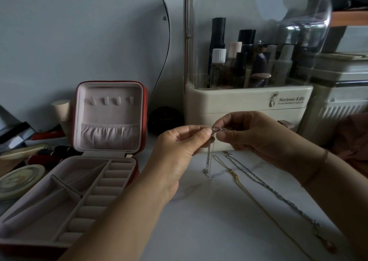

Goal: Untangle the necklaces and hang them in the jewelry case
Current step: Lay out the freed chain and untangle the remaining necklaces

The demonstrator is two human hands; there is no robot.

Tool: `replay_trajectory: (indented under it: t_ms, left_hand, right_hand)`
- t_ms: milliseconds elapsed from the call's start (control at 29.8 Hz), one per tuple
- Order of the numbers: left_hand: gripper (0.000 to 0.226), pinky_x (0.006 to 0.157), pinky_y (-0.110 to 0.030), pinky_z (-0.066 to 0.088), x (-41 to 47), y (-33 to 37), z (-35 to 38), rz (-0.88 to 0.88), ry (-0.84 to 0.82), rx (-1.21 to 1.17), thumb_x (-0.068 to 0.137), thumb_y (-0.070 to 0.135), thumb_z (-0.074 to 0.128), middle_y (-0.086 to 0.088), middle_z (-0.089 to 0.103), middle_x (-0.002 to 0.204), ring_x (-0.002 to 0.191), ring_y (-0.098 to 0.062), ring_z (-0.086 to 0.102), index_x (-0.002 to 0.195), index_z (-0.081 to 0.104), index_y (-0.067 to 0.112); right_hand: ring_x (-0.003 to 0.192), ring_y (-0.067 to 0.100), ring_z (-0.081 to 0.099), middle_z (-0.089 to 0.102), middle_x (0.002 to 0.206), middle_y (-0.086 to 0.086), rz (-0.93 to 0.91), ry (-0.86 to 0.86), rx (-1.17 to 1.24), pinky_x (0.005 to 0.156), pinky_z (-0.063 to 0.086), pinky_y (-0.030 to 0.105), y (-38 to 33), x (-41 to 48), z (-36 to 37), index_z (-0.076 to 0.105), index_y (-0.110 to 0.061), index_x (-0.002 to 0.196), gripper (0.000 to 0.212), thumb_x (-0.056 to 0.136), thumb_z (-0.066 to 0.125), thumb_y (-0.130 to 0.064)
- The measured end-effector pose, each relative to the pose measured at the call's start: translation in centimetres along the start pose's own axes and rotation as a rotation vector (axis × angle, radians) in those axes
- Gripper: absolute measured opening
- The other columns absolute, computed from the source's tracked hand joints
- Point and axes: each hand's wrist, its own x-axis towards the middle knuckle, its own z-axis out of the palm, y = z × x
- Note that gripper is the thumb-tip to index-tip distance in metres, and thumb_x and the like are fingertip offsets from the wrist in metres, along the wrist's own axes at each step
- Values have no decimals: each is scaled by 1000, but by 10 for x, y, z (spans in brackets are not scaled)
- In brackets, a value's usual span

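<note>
Across the bottom of the frame, a white table (199, 221). In the upper right, a big cream makeup box (229, 105) with bottles under a clear lid. At the left, a red case (111, 113), open, with its lid standing up, pink inside. Four little hooks (111, 100) near the top of the lid. In the middle, left hand (179, 147) and right hand (258, 135), up off the table and close together. Fingertips curled in, pinching a thin chain (209, 157) at its top. Hangs down from the fingers in a loop. Cannot tell if its low end touches the table. Just right of it, flat on the table, a gold chain (236, 176) and a rope chain (264, 185), side by side, running to the lower right corner.
</note>
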Motion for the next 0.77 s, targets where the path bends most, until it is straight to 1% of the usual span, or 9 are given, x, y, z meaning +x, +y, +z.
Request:
replay_trajectory:
  t_ms: [67, 134, 201, 302, 403, 470, 638, 705, 772]
  left_hand:
    - [7, 79, -24, 51, 1, 0, 0, -32, -2, -28, 79, 15, 68, 0, 73, 74, 75, -8, 67, 77, 73, 19]
    - [8, 81, -26, 50, 0, 0, 0, -46, -15, -30, 80, 14, 67, -1, 74, 73, 74, -8, 68, 76, 73, 19]
    - [8, 79, -25, 49, -1, 1, 1, -38, -23, 0, 81, 12, 67, 0, 73, 71, 70, -7, 67, 77, 72, 18]
    - [7, 77, -24, 48, 0, -1, 1, -23, -14, 37, 83, 13, 65, 1, 72, 68, 69, -6, 66, 80, 71, 16]
    - [11, 75, -20, 49, 0, -4, 1, -3, -23, 85, 87, 14, 62, 2, 71, 68, 70, -4, 63, 81, 71, 14]
    - [14, 71, -16, 48, 0, -6, 2, 9, -46, 127, 89, 15, 59, 2, 70, 70, 70, -3, 61, 81, 71, 12]
    - [16, 86, -30, 51, 0, -6, 3, 8, -92, 116, 90, 23, 57, 3, 70, 74, 84, -12, 64, 84, 69, 16]
    - [18, 90, -33, 51, -1, -6, 3, 7, -84, 84, 90, 26, 57, 4, 71, 74, 86, -12, 66, 81, 70, 19]
    - [23, 89, -35, 51, -1, -6, 4, -2, -77, 53, 89, 28, 57, 4, 71, 73, 85, -13, 66, 74, 72, 20]
  right_hand:
    - [55, 14, 36, 56, 69, 11, 2, 25, -14, 52, 31, 22, -1, 0, 1, 69, -6, 85, 22, 68, 69, -19]
    - [53, 12, 36, 55, 64, 8, -1, 38, -19, 50, 31, 19, -1, 0, 2, 68, -5, 85, 22, 68, 67, -19]
    - [52, 11, 36, 53, 62, 7, -10, 45, -21, 48, 31, 17, -1, 0, 2, 67, -3, 85, 23, 69, 66, -19]
    - [53, 12, 37, 50, 64, 11, -16, 35, -50, 49, 32, 19, 0, 0, 2, 67, -1, 85, 22, 72, 67, -18]
    - [52, 9, 40, 52, 63, 7, -11, 14, -119, 49, 35, 18, 2, 1, 3, 67, 1, 89, 10, 82, 64, -7]
    - [53, 7, 42, 56, 64, 4, -8, 4, -157, 49, 36, 18, 4, 1, 3, 67, -3, 87, 4, 85, 65, -5]
    - [58, 11, 40, 53, 68, 5, 25, -7, 118, 52, 33, 20, 8, 4, 4, 68, -14, 75, 4, 71, 67, -16]
    - [61, 13, 41, 51, 76, 11, 34, -31, 166, 55, 34, 22, 9, 5, 3, 69, -18, 74, 10, 66, 72, -22]
    - [61, 13, 41, 51, 80, 14, 48, -54, 159, 54, 35, 21, 9, 5, 3, 69, -18, 74, 16, 63, 72, -29]
